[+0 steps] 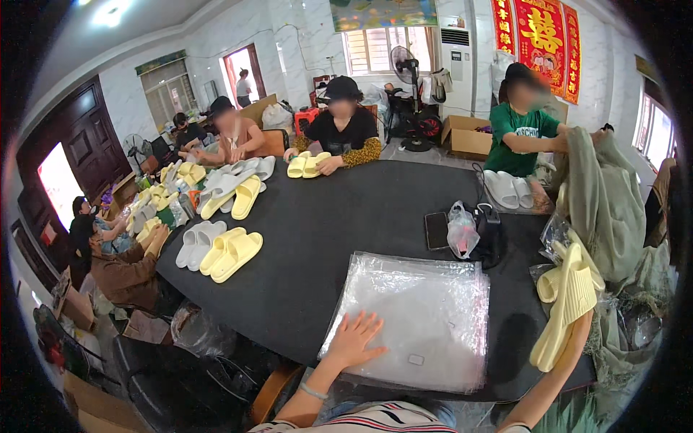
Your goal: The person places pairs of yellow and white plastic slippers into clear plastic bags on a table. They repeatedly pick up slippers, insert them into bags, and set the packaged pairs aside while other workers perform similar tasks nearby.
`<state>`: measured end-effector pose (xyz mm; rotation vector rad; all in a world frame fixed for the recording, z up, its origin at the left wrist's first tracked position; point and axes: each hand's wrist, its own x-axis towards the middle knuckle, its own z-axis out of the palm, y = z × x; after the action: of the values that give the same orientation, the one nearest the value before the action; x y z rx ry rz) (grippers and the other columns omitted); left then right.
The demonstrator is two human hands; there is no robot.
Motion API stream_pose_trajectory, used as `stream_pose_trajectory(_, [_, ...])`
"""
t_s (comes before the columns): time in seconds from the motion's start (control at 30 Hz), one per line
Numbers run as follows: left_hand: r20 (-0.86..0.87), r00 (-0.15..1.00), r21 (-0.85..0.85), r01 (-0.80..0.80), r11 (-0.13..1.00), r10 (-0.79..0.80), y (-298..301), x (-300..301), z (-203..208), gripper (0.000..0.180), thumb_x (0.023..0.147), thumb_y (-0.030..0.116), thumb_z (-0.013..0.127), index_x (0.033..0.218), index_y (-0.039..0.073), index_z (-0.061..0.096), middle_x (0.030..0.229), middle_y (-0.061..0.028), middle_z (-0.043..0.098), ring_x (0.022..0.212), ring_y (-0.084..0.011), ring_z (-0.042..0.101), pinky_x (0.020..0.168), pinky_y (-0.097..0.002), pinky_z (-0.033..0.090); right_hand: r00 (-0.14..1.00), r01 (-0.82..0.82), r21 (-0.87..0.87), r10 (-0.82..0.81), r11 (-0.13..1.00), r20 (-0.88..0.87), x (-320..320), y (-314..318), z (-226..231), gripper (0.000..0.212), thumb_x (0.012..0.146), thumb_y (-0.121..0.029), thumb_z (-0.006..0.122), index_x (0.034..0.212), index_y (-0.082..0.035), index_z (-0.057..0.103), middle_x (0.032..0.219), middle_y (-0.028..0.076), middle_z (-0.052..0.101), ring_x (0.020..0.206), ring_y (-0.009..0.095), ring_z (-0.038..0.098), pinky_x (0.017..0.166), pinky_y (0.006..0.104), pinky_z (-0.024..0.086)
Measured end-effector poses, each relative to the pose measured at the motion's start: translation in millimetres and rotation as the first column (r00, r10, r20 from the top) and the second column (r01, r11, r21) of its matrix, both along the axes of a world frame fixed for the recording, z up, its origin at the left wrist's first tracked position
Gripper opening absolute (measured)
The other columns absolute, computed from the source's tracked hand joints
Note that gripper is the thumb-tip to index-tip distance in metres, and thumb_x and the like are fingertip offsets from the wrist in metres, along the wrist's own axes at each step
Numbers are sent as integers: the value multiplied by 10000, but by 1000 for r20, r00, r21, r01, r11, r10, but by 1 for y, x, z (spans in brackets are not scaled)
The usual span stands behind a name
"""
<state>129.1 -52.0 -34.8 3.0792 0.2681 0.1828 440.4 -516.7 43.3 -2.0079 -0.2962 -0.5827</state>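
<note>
My left hand (352,340) lies flat, fingers spread, on a stack of clear plastic bags (426,310) at the near side of the dark table. At the right edge of the table, my right hand (582,325) is at a yellow slipper (561,317) tilted up on its side. The slipper covers most of that hand's fingers, and the hand appears to grip it from behind. More yellow slippers, partly hidden, are right behind this one, beside crumpled clear plastic (554,234).
A black phone (436,231), a small plastic bag (462,231) and a black pouch (487,234) lie beyond the stack. Grey slippers (201,244) and yellow slippers (231,254) sit at left. Co-workers handle slippers around the table; one in green (523,130) holds a large grey-green cloth sack (610,202).
</note>
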Motion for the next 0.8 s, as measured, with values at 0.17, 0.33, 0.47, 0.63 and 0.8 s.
stream_pose_trajectory(0.17, [35,999,-16,5,1000,-4,0,-1,2,774,912,687,333,1494,176,323,1545,-80,313,1445,-284,231,1164,-542,83,961,-275,-21,275,961,-4,-62,67,78,305,852,-104,595,1131,19,588,1090,129,576,1030,232,549,894,344,446])
stream_pose_trajectory(0.33, [36,999,41,9,999,-11,2,0,-1,743,917,664,354,1466,163,379,1533,-92,333,1424,-299,281,1158,-547,109,771,-629,19,627,777,-106,-96,166,110,301,852,-97,599,1117,45,576,1088,120,589,1003,204,563,886,318,450])
stream_pose_trajectory(0.47, [128,991,9,24,1000,-25,0,-2,2,692,919,624,402,1430,160,439,1505,-102,381,1401,-308,326,1149,-549,136,472,-786,341,857,515,-206,-109,246,74,310,870,-103,579,1129,65,550,1093,128,599,1007,192,574,889,306,461])
stream_pose_trajectory(0.63, [475,879,-318,216,923,-42,2,4,13,568,838,467,641,1284,123,566,1294,-79,583,1273,-272,479,1115,-518,240,387,-898,48,837,438,-387,-136,299,-17,326,834,-90,521,1125,37,594,1081,155,599,1048,279,565,946,380,440])
stream_pose_trajectory(0.8, [383,897,-830,230,508,219,2,-11,-13,464,944,394,515,1323,127,527,1361,-75,534,1302,-222,438,1141,-459,221,452,-774,-555,880,306,-147,-157,293,13,253,798,-165,534,948,-46,700,1007,113,599,985,265,527,856,413,399])
